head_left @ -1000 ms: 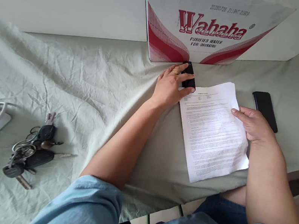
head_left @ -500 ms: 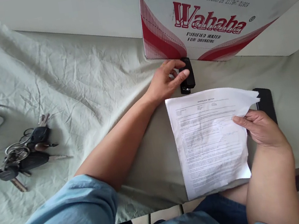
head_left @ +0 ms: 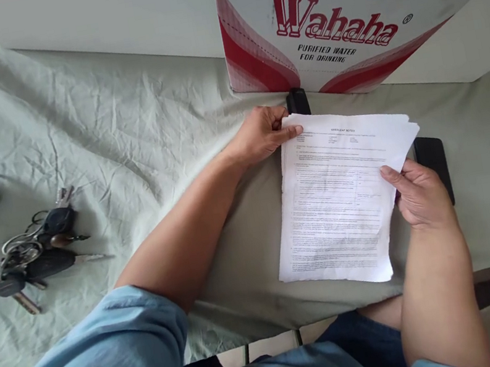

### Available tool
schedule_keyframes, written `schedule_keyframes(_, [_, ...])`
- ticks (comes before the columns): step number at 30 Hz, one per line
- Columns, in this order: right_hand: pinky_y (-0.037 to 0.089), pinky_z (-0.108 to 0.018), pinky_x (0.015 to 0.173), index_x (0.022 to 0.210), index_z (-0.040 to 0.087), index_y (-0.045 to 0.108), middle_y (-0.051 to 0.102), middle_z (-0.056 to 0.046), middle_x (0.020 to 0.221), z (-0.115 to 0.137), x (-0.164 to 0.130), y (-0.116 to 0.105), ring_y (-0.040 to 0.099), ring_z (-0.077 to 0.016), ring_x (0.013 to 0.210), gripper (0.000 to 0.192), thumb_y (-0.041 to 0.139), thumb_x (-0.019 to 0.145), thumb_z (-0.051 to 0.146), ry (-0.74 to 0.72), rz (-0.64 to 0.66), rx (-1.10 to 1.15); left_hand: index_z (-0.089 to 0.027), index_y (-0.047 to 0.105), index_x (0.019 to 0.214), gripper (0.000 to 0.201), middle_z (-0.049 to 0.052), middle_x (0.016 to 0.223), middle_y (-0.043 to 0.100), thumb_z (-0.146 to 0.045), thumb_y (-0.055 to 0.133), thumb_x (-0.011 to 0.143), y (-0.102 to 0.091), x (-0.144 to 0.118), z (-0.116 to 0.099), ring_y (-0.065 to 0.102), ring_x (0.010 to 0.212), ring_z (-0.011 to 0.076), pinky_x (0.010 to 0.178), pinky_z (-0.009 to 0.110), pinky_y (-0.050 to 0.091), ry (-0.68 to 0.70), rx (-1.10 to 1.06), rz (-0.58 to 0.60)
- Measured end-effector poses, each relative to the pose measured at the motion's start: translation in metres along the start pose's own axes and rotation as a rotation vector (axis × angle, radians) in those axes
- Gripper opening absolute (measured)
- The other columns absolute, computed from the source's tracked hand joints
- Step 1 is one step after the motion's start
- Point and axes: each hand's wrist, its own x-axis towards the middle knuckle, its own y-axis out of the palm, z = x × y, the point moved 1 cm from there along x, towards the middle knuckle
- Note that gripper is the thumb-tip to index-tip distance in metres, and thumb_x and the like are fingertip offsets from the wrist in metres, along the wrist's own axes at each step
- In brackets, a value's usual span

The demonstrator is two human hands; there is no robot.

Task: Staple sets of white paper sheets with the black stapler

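Both hands were on the printed sheets [head_left: 345, 192] — the right hand [head_left: 421, 198] pinched the right edge, lifting it off the cloth-covered table [head_left: 134, 139], while the left hand [head_left: 263, 136] gripped the top-left corner, just beside a small black stapler [head_left: 298, 101], probably to square the pages.

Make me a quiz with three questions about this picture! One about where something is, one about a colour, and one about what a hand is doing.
1. Where is the bunch of keys?
A. Left, on the wrinkled cloth
B. On the papers
C. Inside the box

2. What colour is the big word on the box?
A. Blue
B. Red
C. Green

3. What is the right hand doing?
A. Resting flat on the keys
B. Holding the phone
C. Gripping the papers at their right edge

Answers: 1 A, the keys lie far left on the cloth. 2 B, the lettering is red. 3 C, its thumb lies over the sheets' edge.
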Motion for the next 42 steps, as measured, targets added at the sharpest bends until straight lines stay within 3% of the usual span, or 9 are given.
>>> schedule_keyframes(6, [0.062,-0.055,0.13,0.101,0.024,0.089,0.094,-0.006,0.107,0.0,0.006,0.002,0.086,-0.0306,0.118,0.056,0.118,0.06,0.048,-0.052,-0.138,0.057,-0.025,0.049,0.07,0.074,-0.002,0.07,0.041,-0.081,0.092,0.093,0.003,-0.003,-0.005,0.044,0.068,0.0148,0.064,0.036,0.036,-0.01,-0.118,0.002])
schedule_keyframes(8, [0.061,-0.056,0.132,0.098,0.023,0.089,0.093,-0.006,0.104,0.0,0.007,-0.001,0.086,-0.0308,0.117,0.053,0.117,0.061,0.046,-0.088,-0.162,0.049,-0.025,0.053,0.071,0.067,-0.002,0.068,0.043,-0.073,0.091,0.096,0.003,-0.003,-0.006,0.045,0.065,0.0143,0.063,0.036,0.038,-0.016,-0.2,0.034])
schedule_keyframes(12, [0.06,-0.061,0.133,0.093,0.022,0.088,0.092,-0.006,0.1,0.003,0.009,-0.009,0.086,-0.0317,0.115,0.05,0.115,0.06,0.047,-0.14,-0.223,0.027,-0.022,0.067,0.074,0.034,-0.002,0.065,0.055,-0.039,0.092,0.089,0.001,-0.004,-0.009,0.05,0.059,0.0123,0.06,0.033,0.038,-0.081,-0.303,0.106])
schedule_keyframes(17, [0.071,-0.051,0.107,0.094,0.022,0.088,0.088,-0.006,0.095,0.001,0.014,-0.016,0.081,-0.0269,0.097,0.05,0.114,0.059,0.047,-0.208,-0.331,0.027,-0.018,0.075,0.079,0.016,-0.001,0.066,0.066,-0.022,0.085,0.09,0.001,-0.004,-0.01,0.057,0.053,0.0104,0.057,0.031,0.041,-0.134,-0.325,0.088])
schedule_keyframes(20, [0.07,-0.042,0.093,0.089,0.024,0.087,0.083,0.0,0.086,-0.003,0.018,-0.02,0.069,-0.0198,0.081,0.044,0.113,0.063,0.048,-0.287,-0.401,-0.024,-0.017,0.079,0.086,0.018,0.005,0.077,0.081,-0.028,0.085,0.099,0.002,-0.005,-0.009,0.057,0.05,0.009,0.052,0.029,0.04,-0.118,-0.3,0.072])
schedule_keyframes(23, [0.069,-0.042,0.102,0.083,0.025,0.085,0.076,0.004,0.078,-0.005,0.02,-0.023,0.065,-0.0188,0.08,0.037,0.111,0.068,0.047,-0.335,-0.416,-0.05,-0.016,0.08,0.088,0.034,0.008,0.083,0.086,-0.045,0.091,0.102,0.002,-0.007,-0.011,0.057,0.05,0.0086,0.049,0.028,0.04,-0.109,-0.266,0.083])
schedule_keyframes(27, [0.069,-0.046,0.11,0.086,0.026,0.086,0.079,0.002,0.085,-0.004,0.02,-0.022,0.071,-0.0218,0.086,0.038,0.11,0.068,0.048,-0.377,-0.419,-0.032,-0.017,0.078,0.083,0.051,0.011,0.088,0.088,-0.062,0.095,0.098,0.001,-0.009,-0.011,0.059,0.053,0.0093,0.051,0.029,0.042,-0.091,-0.243,0.096])
schedule_keyframes(34, [0.069,-0.043,0.094,0.087,0.025,0.085,0.076,0.002,0.081,-0.004,0.019,-0.015,0.065,-0.0199,0.079,0.04,0.112,0.07,0.049,-0.4,-0.41,-0.03,-0.017,0.081,0.09,0.022,0.007,0.083,0.084,-0.037,0.089,0.097,0.003,-0.007,-0.005,0.058,0.053,0.0102,0.053,0.03,0.045,-0.091,-0.22,0.107])
schedule_keyframes(42, [0.068,-0.044,0.093,0.087,0.025,0.084,0.078,0.0,0.085,-0.002,0.015,-0.01,0.067,-0.0213,0.081,0.035,0.108,0.073,0.046,-0.387,-0.41,-0.039,-0.017,0.081,0.085,0.027,0.006,0.079,0.081,-0.04,0.093,0.094,0.002,-0.008,-0.009,0.057,0.053,0.01,0.052,0.03,0.04,-0.089,-0.207,0.11])
